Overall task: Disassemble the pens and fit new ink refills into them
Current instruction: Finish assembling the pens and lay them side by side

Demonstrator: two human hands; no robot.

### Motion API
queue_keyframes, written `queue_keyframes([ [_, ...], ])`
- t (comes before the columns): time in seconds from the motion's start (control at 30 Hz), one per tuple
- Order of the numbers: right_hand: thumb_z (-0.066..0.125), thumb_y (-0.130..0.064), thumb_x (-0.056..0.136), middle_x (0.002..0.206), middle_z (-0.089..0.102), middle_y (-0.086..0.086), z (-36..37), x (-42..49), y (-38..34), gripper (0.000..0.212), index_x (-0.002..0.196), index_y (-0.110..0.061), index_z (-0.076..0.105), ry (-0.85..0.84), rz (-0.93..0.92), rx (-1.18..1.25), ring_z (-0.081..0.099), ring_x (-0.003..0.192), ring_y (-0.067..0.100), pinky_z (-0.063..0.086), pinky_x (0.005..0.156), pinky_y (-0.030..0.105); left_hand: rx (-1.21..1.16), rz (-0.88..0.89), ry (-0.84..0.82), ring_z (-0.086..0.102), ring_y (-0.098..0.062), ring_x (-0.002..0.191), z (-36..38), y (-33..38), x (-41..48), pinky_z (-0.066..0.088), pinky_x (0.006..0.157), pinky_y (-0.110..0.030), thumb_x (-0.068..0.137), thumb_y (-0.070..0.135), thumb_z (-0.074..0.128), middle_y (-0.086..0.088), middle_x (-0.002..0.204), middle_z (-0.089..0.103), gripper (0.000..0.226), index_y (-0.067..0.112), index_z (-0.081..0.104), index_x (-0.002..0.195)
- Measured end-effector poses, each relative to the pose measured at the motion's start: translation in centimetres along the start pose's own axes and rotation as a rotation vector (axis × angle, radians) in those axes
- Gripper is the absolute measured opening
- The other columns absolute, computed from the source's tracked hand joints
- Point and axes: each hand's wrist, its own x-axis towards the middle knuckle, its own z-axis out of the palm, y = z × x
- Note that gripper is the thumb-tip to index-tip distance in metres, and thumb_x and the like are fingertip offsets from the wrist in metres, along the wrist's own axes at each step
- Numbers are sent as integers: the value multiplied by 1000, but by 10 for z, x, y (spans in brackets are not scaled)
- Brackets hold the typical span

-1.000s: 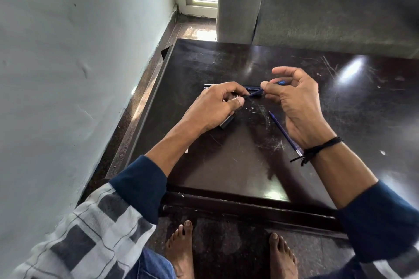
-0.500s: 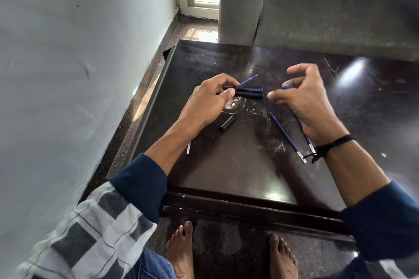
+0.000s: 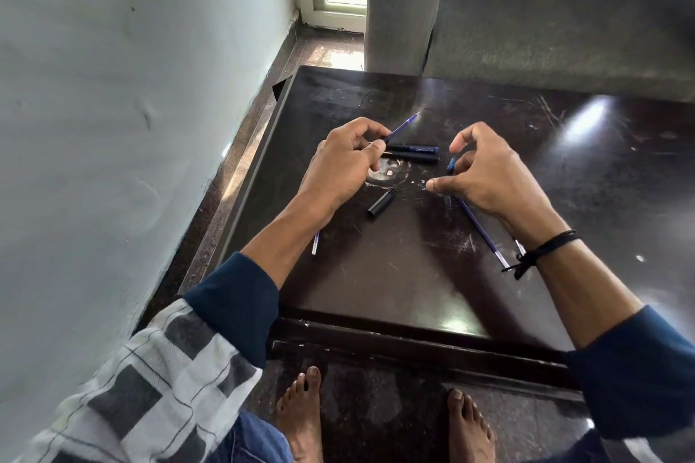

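Dark tabletop (image 3: pixel 395 274) | refill (image 3: pixel 402 124) pinched by left hand (image 3: pixel 346 162) | small blue piece (image 3: pixel 450 163) held in curled right hand (image 3: pixel 489 177)

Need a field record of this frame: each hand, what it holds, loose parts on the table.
left hand: pinches blue refill, tip pointing up and away
right hand: fingers curled round a small blue piece; too small to identify
pens: two, side by side between the hands
black pen part: loose, nearer than the pens
spare refills: one partly under right hand, one under left forearm
table: dark, scratched
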Motion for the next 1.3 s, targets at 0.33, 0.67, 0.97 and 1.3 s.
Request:
queue_keyframes([
  [0.33,93,-41,66,81,69,-4,15,-10,-7,51,94,-29,53,-258,56,-246,67,79,20,53,76,36,-23,0,-29,58,2,58,3,-5,1,56,78,-37,95,30,59,9,68,70,14,38,69,99],
  [0.67,84,-49,79,71,70,-2,15,-9,-13,30,83,-22,72,-12,14,153,58,61,12,46,59,29,-83,4,-103,55,-8,59,4,1,-3,51,73,-32,97,21,60,3,70,69,14,29,70,104],
  [0.97,82,-24,86,68,71,-1,20,-12,-20,11,78,-21,77,3,175,709,56,49,7,39,44,17,-158,46,-187,53,-11,62,9,10,-12,47,64,-21,99,12,61,-2,72,66,17,17,69,113],
  [1.3,68,-14,93,82,79,7,-3,-10,-29,6,87,-14,69,235,197,999,70,61,13,48,49,19,-152,66,-229,53,-9,62,10,12,-14,45,62,-15,96,12,66,-3,74,67,23,19,72,117],
])
